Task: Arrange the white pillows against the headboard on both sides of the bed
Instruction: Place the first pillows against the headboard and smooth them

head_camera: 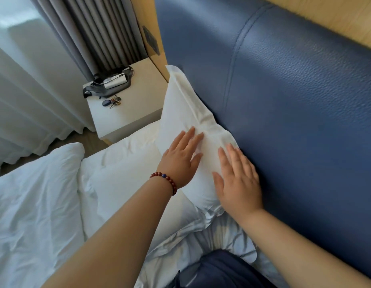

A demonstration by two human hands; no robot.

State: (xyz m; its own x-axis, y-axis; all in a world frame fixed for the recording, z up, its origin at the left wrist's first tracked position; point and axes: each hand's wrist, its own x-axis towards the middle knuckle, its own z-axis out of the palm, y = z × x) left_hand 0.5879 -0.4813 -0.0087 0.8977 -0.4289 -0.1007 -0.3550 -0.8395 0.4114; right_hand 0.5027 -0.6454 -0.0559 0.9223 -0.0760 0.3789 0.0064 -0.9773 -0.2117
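Note:
A white pillow leans upright against the blue padded headboard at the bed's far end, beside the nightstand. My left hand, with a red bead bracelet on the wrist, lies flat on the pillow's front face with straight fingers. My right hand presses flat on the pillow's upper edge, right next to the headboard. Neither hand grips the fabric. A second white pillow lies flat on the bed below the upright one. A rumpled white duvet covers the bed at the left.
A pale nightstand stands past the pillow, holding a dark pouch and a bunch of keys. Grey curtains and white sheers hang at the left. My dark blue trouser knee rests on the bed.

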